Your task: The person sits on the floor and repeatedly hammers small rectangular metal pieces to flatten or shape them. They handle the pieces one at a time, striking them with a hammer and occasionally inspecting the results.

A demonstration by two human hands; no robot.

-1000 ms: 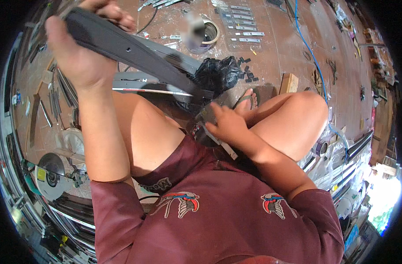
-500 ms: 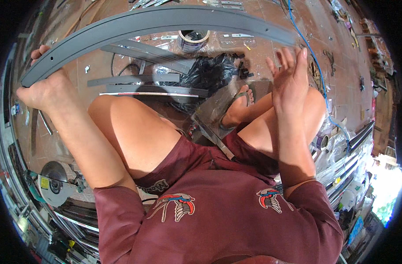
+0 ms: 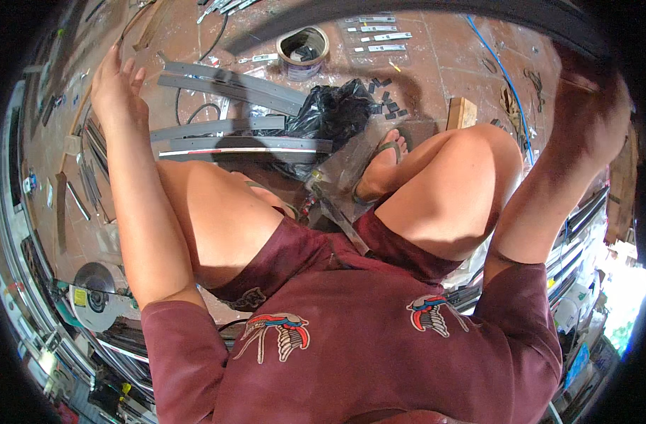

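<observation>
A right hand [image 3: 595, 106], its grip clamped on one end of a long dark strip [image 3: 542, 25], holds the piece aloft over the far side of a tiled floor [image 3: 457, 71].

The end hold appears to carry the length clear of the knees [image 3: 471, 145] and the loose grey strips [image 3: 217, 128] lying near the floor's left side, seemingly kept within reach; the left hand [image 3: 119, 88] is empty, fingers apart. The raised piece looks slender, smooth and shadowed, its bow probably a lens effect.
</observation>
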